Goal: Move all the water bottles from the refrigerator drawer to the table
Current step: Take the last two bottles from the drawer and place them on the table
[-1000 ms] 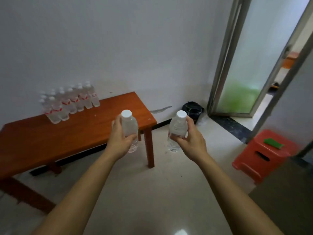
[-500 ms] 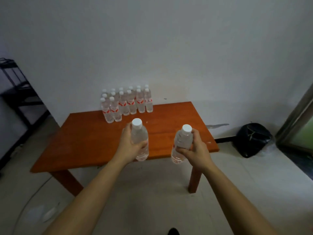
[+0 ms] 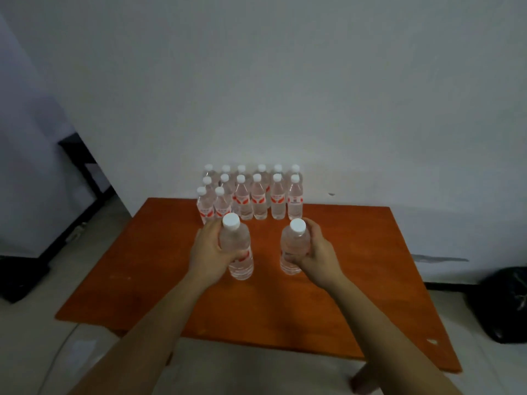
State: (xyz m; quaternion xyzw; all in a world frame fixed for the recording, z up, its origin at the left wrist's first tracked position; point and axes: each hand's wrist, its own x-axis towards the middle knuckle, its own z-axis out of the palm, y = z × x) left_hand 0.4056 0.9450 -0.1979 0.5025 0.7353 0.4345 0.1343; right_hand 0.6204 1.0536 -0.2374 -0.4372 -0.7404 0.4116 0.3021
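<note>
- Left hand (image 3: 209,252): your fingers are wrapped round the body of one water bottle (image 3: 238,260), held upright, white cap on.
- Right hand (image 3: 319,252): it grips a second water bottle (image 3: 293,252) the same way, also upright and capped.
- Change: a second ago the counter (image 3: 285,309) lay off to your left and both bottles were over the floor. Half a second ago they were at the counter's near edge. They are now over its middle, and you face it squarely.
- Meaning, as a judgement: the carry is all but done and the set-down is next. Whether either base already touches the counter cannot be told.
- Standing stock (image 3: 256,195): about fourteen capped bottles stand at the counter's far edge. There are two full rows and a third row begun at the left end with two bottles.
- Free slots: the rest of that third row, just beyond your two bottles, looks like the natural place for them.
- Bottle contents: all appear to hold clear water. Red labels show on the standing ones.
- Refrigerator drawer: it is out of view, so what remains in it cannot be told.
- Black bag (image 3: 504,303): it sits on the floor to the right of the counter, and its contents are not visible.
- Dark stand (image 3: 79,166): it is on the floor to the left of the counter, and nothing on it can be made out.
</note>
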